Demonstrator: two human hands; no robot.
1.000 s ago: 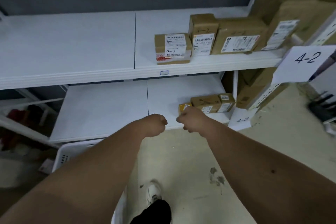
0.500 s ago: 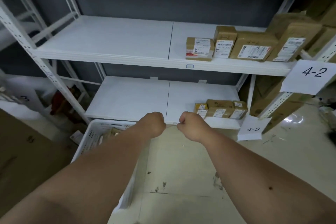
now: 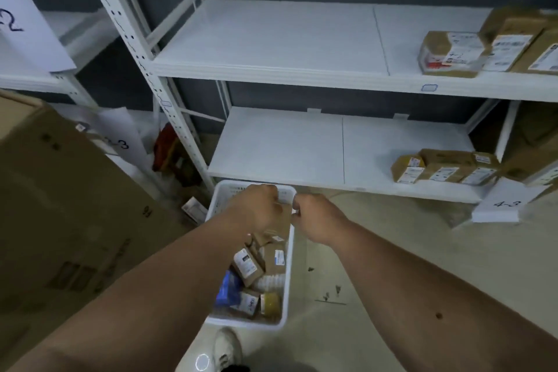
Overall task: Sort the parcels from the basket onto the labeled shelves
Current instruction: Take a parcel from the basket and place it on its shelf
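Shelf unit (image 3: 271, 69), white, 2 tiers, fills upper frame. Large cardboard box (image 3: 60, 220) at L edge. Upper tier: 4-2 parcels (image 3: 453, 51) at R end. Lower tier: small parcels (image 3: 444, 169) at R end, just above 4-3 label (image 3: 501, 205). Basket (image 3: 288, 281), white, on floor in front of lower tier; holds mixed parcels (image 3: 249, 266). L hand (image 3: 256, 208) over basket's far end, fingers curled, nothing gripped. R hand (image 3: 317, 217) at basket's R rim, fingers curled, empty. Hands near, not touching.
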